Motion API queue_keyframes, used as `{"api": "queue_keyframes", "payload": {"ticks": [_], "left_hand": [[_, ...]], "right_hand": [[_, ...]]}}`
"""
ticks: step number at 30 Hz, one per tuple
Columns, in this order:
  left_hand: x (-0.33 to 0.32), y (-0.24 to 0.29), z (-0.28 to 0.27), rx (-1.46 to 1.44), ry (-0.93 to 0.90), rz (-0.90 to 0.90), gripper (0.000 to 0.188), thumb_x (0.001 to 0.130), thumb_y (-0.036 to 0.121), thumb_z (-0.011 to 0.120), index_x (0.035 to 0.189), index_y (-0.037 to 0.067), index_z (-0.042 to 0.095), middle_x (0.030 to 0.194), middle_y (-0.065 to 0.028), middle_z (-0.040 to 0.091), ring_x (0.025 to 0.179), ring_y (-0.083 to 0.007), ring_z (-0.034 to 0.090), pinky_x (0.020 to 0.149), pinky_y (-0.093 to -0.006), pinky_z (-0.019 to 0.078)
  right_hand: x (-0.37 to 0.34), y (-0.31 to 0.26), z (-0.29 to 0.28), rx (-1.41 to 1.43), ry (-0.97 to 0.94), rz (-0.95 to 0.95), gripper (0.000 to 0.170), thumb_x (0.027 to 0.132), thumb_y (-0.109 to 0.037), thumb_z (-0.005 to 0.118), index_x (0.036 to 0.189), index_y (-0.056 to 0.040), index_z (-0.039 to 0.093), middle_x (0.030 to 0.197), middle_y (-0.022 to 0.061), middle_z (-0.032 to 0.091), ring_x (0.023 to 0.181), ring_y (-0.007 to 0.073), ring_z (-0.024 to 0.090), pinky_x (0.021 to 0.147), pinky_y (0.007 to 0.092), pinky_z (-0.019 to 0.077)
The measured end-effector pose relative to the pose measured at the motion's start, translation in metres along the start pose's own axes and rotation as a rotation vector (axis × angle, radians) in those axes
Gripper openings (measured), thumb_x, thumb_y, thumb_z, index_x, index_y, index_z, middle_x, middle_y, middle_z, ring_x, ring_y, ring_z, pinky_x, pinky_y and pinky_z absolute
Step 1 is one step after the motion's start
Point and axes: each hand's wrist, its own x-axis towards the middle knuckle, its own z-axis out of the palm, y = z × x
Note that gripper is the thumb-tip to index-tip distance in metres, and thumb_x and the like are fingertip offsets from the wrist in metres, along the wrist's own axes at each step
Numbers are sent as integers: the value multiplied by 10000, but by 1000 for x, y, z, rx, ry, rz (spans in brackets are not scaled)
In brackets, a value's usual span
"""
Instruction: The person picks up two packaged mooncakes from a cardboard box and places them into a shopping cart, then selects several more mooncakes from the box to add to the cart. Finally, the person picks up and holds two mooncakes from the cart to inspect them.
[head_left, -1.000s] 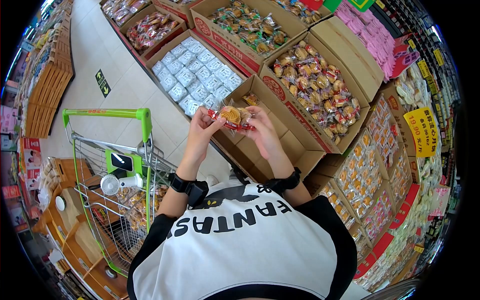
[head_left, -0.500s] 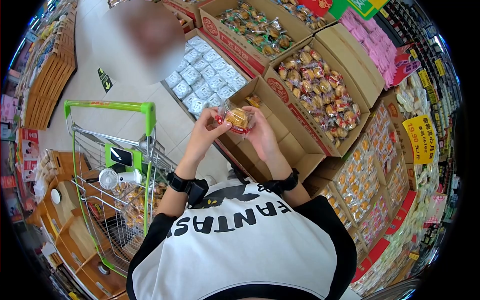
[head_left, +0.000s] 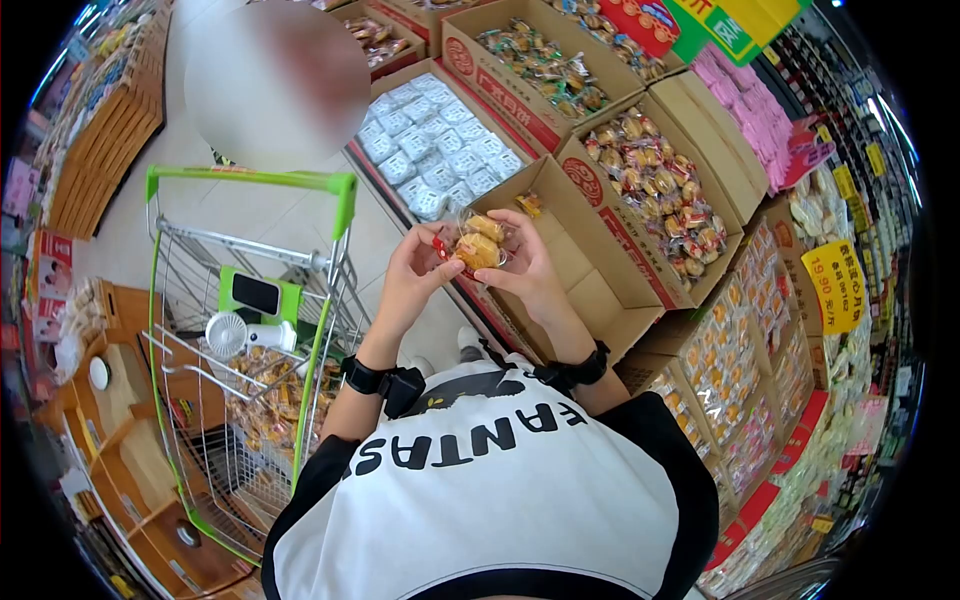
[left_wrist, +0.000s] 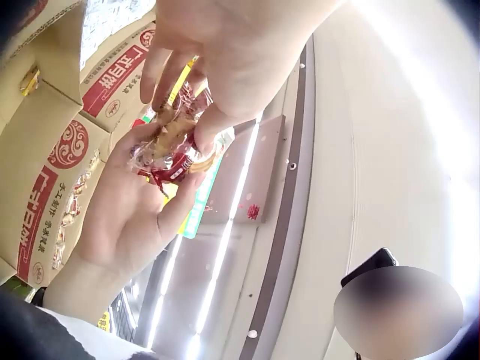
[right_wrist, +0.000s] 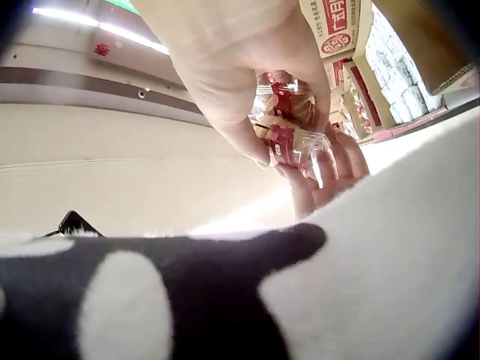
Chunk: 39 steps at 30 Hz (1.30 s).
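Observation:
Both hands hold wrapped mooncakes in front of the chest; golden cakes show through clear film with red printing. On the left side my left hand pinches the wrapper, its thumb at the lower edge. My right hand grips the other side, thumb across the front and fingers behind. Red print on the packet faces the left wrist view, between the fingers of both hands. In the right wrist view the shiny wrapper is partly covered by fingers. Just beyond the hands is an open cardboard box with a small yellow packet.
A box of wrapped mooncakes stands beyond, beside white packets in another box. To the left is a shopping cart holding bagged goods, a phone and a small white fan. Trays of packets lie on the right.
The mooncake packet has been turned between the hands and now shows more of the golden cakes. The head view has shifted, and a blurred person has come into the upper left.

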Motion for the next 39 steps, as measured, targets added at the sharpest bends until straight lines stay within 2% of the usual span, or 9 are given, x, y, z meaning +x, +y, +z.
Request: {"api": "queue_keyframes", "payload": {"ticks": [6, 11, 19, 23, 25, 26, 29, 34, 39], "left_hand": [[-42, 8, -29, -33, 86, 79, 246, 704, -33, 623, 800, 48, 411, 1049, -75, 455, 988, -141, 452, 859, -286, 385], [-73, 29, -45, 187, 33, 52, 274, 680, -15, 656, 706, 44, 389, 943, -58, 446, 906, -127, 453, 822, -250, 384], [-129, 45, -71, 262, 208, 128, 290, 676, 4, 668, 679, 36, 380, 1017, -80, 457, 935, -125, 461, 823, -253, 388], [-161, 56, -81, 344, 293, 118, 291, 672, 13, 675, 681, 30, 385, 906, -49, 467, 836, -96, 470, 776, -235, 406], [-177, 60, -84, 346, 316, 156, 290, 678, 46, 681, 673, 34, 391, 802, -18, 451, 735, -68, 441, 673, -210, 400], [-189, 53, -94, 497, 347, 93, 287, 688, 83, 681, 664, 43, 399, 712, 5, 421, 655, -49, 390, 579, -195, 348], [-217, 53, -99, 455, 419, 44, 288, 696, 108, 680, 654, 48, 402, 664, 27, 384, 616, -41, 354, 537, -189, 302], [-264, 57, -105, 413, 512, -42, 278, 715, 115, 668, 690, 52, 399, 670, 38, 360, 628, -35, 354, 554, -187, 314], [-308, 48, -114, 368, 684, -109, 220, 749, 129, 636, 760, 52, 431, 707, 29, 398, 647, -48, 384, 580, -194, 339]], "right_hand": [[-2, 19, 38, -102, -126, -49, 591, 649, -10, 689, 1144, -19, 367, 1042, 73, 475, 971, 151, 472, 828, 263, 415], [-4, 23, 66, -35, -169, 137, 508, 685, -15, 658, 1121, -13, 399, 1011, 78, 496, 941, 134, 493, 813, 252, 417], [-4, 45, 106, -164, -377, 157, 489, 673, -72, 682, 1096, -29, 440, 1006, 69, 497, 925, 128, 495, 808, 252, 421], [-4, 65, 124, -247, -503, 144, 489, 655, -124, 706, 1074, -45, 465, 1005, 63, 497, 915, 128, 492, 781, 253, 437], [-6, 68, 136, -261, -573, 179, 492, 663, -133, 704, 1078, -42, 458, 1003, 64, 501, 917, 126, 496, 772, 252, 442], [-7, 69, 142, -276, -616, 209, 494, 670, -142, 703, 1083, -39, 452, 1001, 65, 505, 920, 125, 499, 762, 250, 446], [-10, 75, 159, -317, -793, 298, 489, 708, -44, 653, 1126, -11, 402, 1024, 106, 489, 951, 153, 506, 802, 268, 442], [-21, 105, 181, -558, -1004, 304, 594, 726, -273, 663, 1165, -11, 360, 991, 132, 535, 848, 158, 551, 723, 279, 452], [-27, 128, 202, -709, -1192, 238, 637, 725, -303, 657, 1184, 10, 347, 979, 143, 534, 810, 183, 564, 687, 278, 455]]}}
